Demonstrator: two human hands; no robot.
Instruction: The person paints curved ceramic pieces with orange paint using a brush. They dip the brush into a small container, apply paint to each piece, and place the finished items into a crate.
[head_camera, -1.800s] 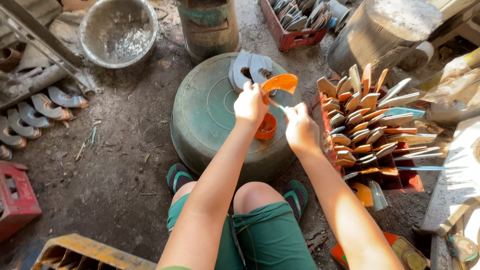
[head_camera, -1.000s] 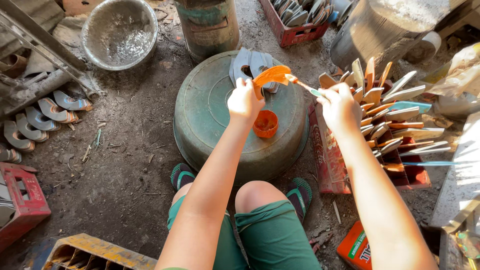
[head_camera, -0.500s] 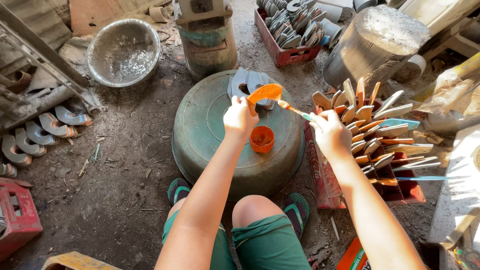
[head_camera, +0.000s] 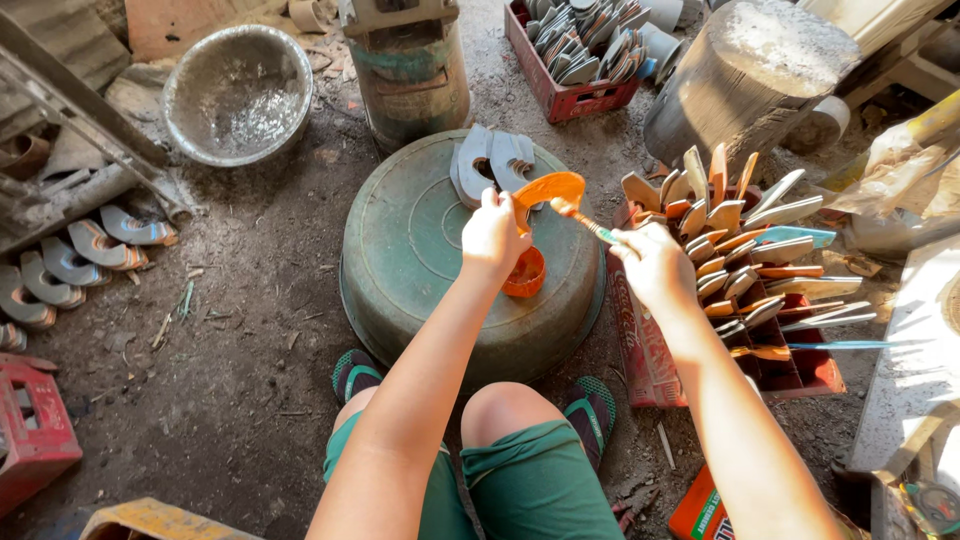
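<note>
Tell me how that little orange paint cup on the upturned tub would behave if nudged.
The paint cup looks small and light, so it would probably slide easily. It sits near the sloping edge of the tub, so it might tip and spill.

orange printed carton (head_camera: 705, 512) | bottom edge, right of knee | partly cut off

You're in a rough dirt-floor workshop — crates (head_camera: 575, 95) crammed with curved blades, a painted batch drying in the red crate (head_camera: 790, 370), an upturned green basin (head_camera: 420, 250) as workbench, scrap metal (head_camera: 60, 190) alongside.
</note>
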